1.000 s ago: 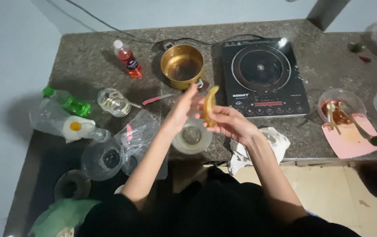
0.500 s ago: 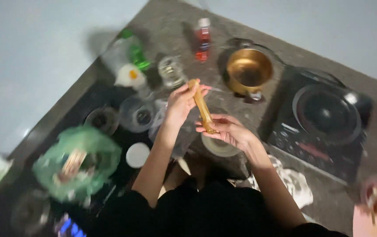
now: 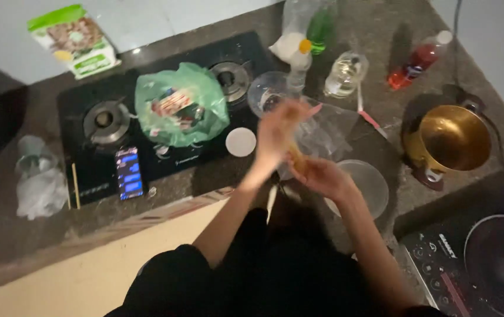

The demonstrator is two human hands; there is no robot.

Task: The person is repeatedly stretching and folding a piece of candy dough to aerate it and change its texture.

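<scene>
My left hand [image 3: 275, 130] and my right hand [image 3: 321, 176] meet over the stone counter [image 3: 381, 76], both blurred by motion. Between them is a long yellow thing [image 3: 295, 157], like a banana; both hands hold it, the left at its upper end and the right at its lower end. A clear glass bowl [image 3: 368, 183] sits on the counter right beside my right hand. Crumpled clear plastic [image 3: 328, 126] lies just behind the hands.
A gas hob [image 3: 105, 126] at left carries a green plastic bag [image 3: 181, 103], a phone [image 3: 130, 172] and a white lid [image 3: 241, 141]. A brass pot [image 3: 453, 138], an induction cooker [image 3: 487, 258], a red bottle [image 3: 416, 60], a glass jar [image 3: 343, 73] and a carton [image 3: 74, 40] stand around.
The view has swung left, bringing the gas hob and carton into sight. My hands stay together on the yellow thing, now lower and nearer the glass bowl.
</scene>
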